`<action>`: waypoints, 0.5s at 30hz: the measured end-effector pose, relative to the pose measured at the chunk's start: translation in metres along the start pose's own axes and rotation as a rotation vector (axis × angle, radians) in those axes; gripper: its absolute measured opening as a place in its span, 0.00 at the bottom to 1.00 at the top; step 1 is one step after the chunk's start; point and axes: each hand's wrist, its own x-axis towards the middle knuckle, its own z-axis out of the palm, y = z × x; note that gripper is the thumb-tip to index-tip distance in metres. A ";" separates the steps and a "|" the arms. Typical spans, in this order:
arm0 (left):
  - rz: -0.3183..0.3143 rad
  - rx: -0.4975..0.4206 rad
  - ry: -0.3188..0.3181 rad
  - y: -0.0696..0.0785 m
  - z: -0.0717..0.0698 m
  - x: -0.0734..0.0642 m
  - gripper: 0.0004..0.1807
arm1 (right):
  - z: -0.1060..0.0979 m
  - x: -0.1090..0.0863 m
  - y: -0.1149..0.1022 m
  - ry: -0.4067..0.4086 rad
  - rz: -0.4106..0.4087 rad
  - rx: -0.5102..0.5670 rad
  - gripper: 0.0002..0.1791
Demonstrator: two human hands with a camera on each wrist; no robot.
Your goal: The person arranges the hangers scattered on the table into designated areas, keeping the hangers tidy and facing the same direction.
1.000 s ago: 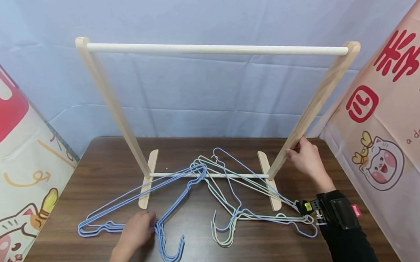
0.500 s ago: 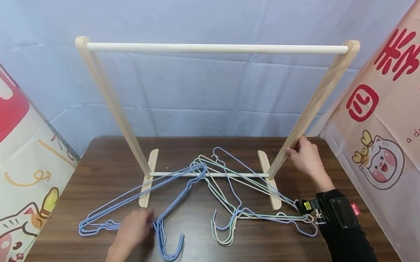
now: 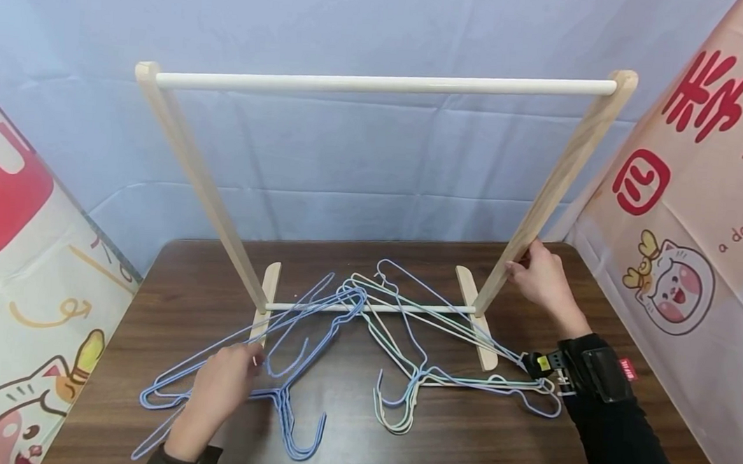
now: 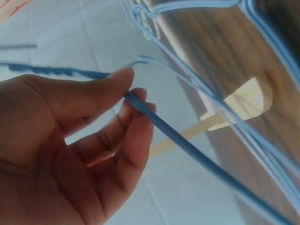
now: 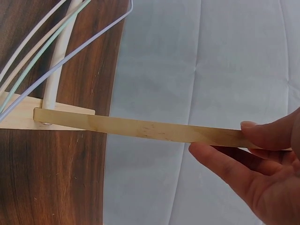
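My left hand point(image 3: 223, 382) pinches one blue wire hanger point(image 4: 187, 145) between thumb and fingers, lifted a little off the blue pile. The other blue hangers point(image 3: 287, 424) lie stacked on the table below, their hooks toward me. My right hand point(image 3: 544, 282) grips the right wooden post point(image 3: 553, 189) of a small clothes rack, low down; in the right wrist view thumb and fingers pinch that post point(image 5: 154, 131). A second pile of pale green and cream hangers point(image 3: 393, 419), with a blue-violet hanger point(image 3: 417, 343) on top, lies to the right of the blue ones.
The rack's white top rail point(image 3: 379, 85) spans above the dark wooden table point(image 3: 335, 440). Its lower rod point(image 3: 317, 309) runs behind and under the hangers. Wooden feet point(image 3: 467, 286) stand at both ends. Cloth backdrops point(image 3: 349, 175) close off the back and sides.
My left hand has moved up and left, raising one blue hanger away from the pile, its hook now apart from the others. My right hand stays on the post.
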 end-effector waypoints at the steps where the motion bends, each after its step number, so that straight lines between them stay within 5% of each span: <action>1: -0.006 0.003 0.000 0.001 -0.002 0.000 0.09 | 0.000 0.000 0.000 0.002 -0.002 -0.004 0.16; 15: -0.032 -0.043 -0.002 0.007 -0.020 0.003 0.07 | 0.003 0.000 0.002 0.020 -0.006 -0.006 0.15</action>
